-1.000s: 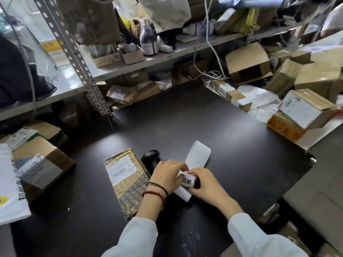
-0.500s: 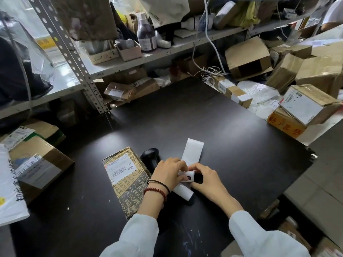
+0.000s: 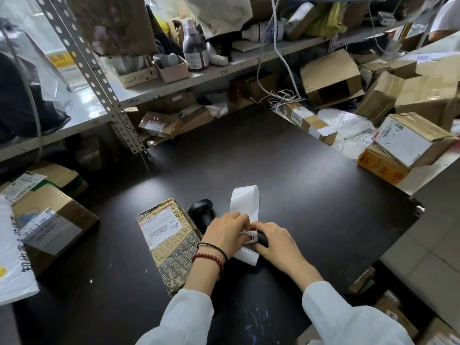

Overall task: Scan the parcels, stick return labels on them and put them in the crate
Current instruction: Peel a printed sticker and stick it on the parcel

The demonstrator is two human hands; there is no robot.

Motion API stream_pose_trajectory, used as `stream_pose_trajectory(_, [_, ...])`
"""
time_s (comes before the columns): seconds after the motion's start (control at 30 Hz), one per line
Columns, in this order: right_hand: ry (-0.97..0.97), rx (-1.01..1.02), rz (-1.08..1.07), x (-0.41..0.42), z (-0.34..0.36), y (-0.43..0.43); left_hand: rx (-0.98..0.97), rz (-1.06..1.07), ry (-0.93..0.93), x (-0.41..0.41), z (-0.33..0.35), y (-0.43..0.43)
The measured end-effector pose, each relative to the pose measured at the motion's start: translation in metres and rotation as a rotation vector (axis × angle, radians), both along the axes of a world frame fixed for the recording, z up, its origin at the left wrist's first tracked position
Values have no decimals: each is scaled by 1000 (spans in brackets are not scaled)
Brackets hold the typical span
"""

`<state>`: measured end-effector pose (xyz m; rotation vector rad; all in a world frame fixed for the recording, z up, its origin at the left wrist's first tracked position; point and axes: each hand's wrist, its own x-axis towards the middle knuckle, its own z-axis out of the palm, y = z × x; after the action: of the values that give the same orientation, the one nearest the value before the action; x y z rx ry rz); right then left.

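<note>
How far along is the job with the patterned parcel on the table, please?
Possibly scanned: the scanner lies set down beside the patterned parcel. In hand: left hand and right hand pinch the label strip, seemingly peeling a sticker. Left: the parcel shows only its shipping label, so sticking and crating remain; no crate is visible.

the patterned parcel [image 3: 174,260] repeats "pursue" and "essence"; its white label [image 3: 160,229] reads "mx mxrc 03".
</note>
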<state>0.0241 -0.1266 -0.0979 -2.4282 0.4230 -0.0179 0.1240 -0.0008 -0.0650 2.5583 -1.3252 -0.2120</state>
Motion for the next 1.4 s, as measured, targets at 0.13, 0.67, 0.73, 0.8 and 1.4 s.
stream_pose_trajectory(0.13, [-20,-48,16,-1,3,0,0,-8,-11,0,1,0])
stream_pose_trajectory(0.67, [148,-223,-28,-3,-8,-4,-56,19,33,-4,1,3])
stream_pose_trajectory(0.73, [171,-252,-58,-3,-7,-7,-84,38,38,-5,2,3])
stream_pose_trajectory(0.8, [206,-273,-92,-1,-5,-9,-129,57,42,-5,3,3])
stream_pose_trajectory(1.4, [-275,361,-101,31,45,18,-384,474,96,-9,41,36])
